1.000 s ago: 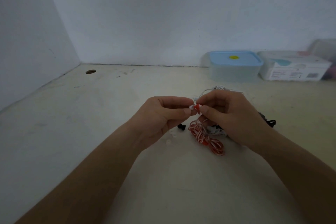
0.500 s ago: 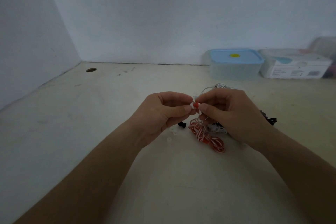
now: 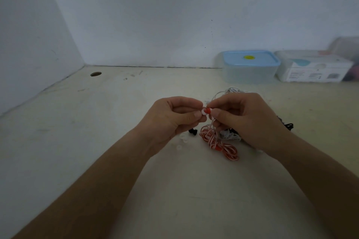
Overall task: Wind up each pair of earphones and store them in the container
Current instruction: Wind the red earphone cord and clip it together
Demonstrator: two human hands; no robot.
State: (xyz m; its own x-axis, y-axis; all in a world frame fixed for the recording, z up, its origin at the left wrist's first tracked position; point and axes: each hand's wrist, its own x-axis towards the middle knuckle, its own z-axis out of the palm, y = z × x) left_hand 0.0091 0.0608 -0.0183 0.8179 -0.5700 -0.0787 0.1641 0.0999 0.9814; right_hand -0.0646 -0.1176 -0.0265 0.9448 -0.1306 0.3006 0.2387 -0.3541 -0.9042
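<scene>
Here, a round hole (image 3: 95, 74) sits in the bench (image 3: 77, 141) at the far left, near the wall corner. Towards the middle, the left hand (image 3: 171, 120) is raised above the bench, its thumb and forefinger pinching a white ear tip (image 3: 203, 111). Below it a black ear tip (image 3: 193, 132) lies loose on the bench. The white ear tip touches the red earbud (image 3: 208, 110), whose nose points left at it, its long axis running roughly left to right. The right hand (image 3: 246, 120) pinches the earbud, fingers curled. From the earbud the red-and-white cable (image 3: 219, 141) hangs to a loose bundle on the bench, stretched from far-left to near-right. White earphones (image 3: 232, 90) and black earphones (image 3: 288, 126) show partly behind the right hand. At the back right stands the container (image 3: 250, 75), its blue lid on and bearing a yellow round sticker (image 3: 249, 57). A white box (image 3: 312, 72) stands just beside it; its label print is too blurred to read.
</scene>
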